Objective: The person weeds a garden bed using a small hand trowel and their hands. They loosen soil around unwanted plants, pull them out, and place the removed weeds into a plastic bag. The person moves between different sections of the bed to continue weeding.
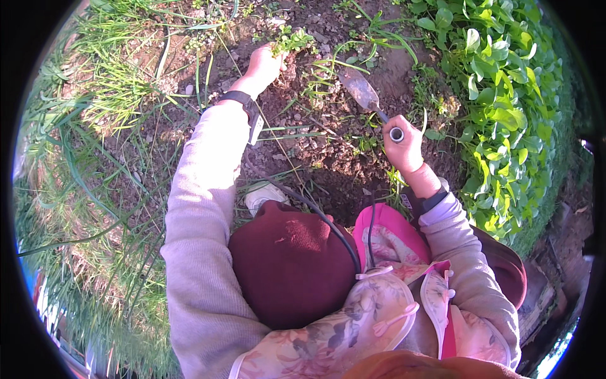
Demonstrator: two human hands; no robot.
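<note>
My left hand [266, 64] is stretched out at the top centre, its fingers closed on a small leafy green plant [294, 40] just above the soil; the fingertips are partly hidden. In my right hand [404, 144] is the handle of a metal garden trowel [360, 89], whose hollow handle end faces up. Its soil-smeared blade points up and left, lying at or just over the ground; contact cannot be told. Between the hands lies loose brown soil [322, 151] with small weeds.
Dense leafy green plants [506, 104] line the right side. Tall grass and long narrow leaves [109, 99] cover the left. A light shoe [266, 196] shows beside my dark red-clad knee [293, 265]. A dark cable [310, 203] hangs before my body.
</note>
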